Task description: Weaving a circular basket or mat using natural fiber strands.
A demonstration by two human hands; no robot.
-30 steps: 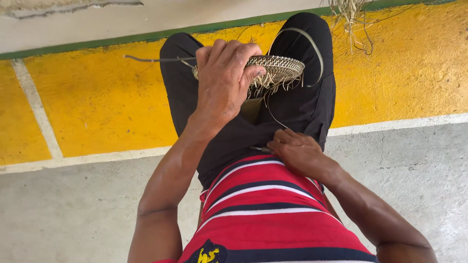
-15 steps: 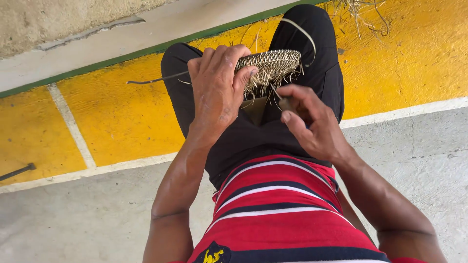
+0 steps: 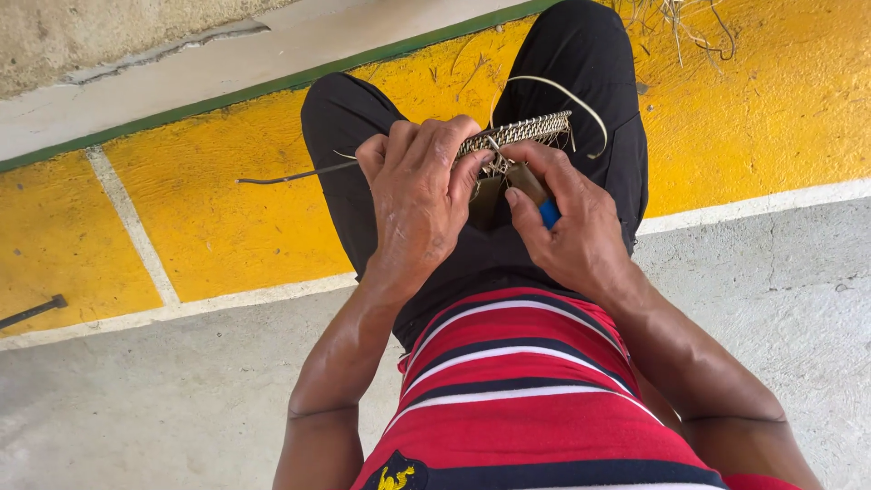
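Looking down from the head camera, a person sits with black-trousered knees drawn up over a yellow-painted floor band, with bare grey concrete nearer the body.

Left hand is curled shut around the near end of a small woven piece, a flat band of pale plaited fibre resting on the lap just right of centre. Its knuckles cover the left part of the weave, so only the right stretch shows. A long dark strand runs out from under this hand toward nine o'clock.

Right hand sits just below the woven piece, at about four o'clock from it, fingers closed on a small tool with a blue handle; its tip is hidden against the underside of the weave. A pale loose strand arcs up and over from the edge at one o'clock.

Doing this step well seems to mean keeping the left grip firm so the band stays flat, guiding the tool tip between rows rather than through them, and keeping the loose strand free of kinks.

Dry loose fibres lie at the top edge, at one o'clock, and a dark rod lies at nine o'clock.
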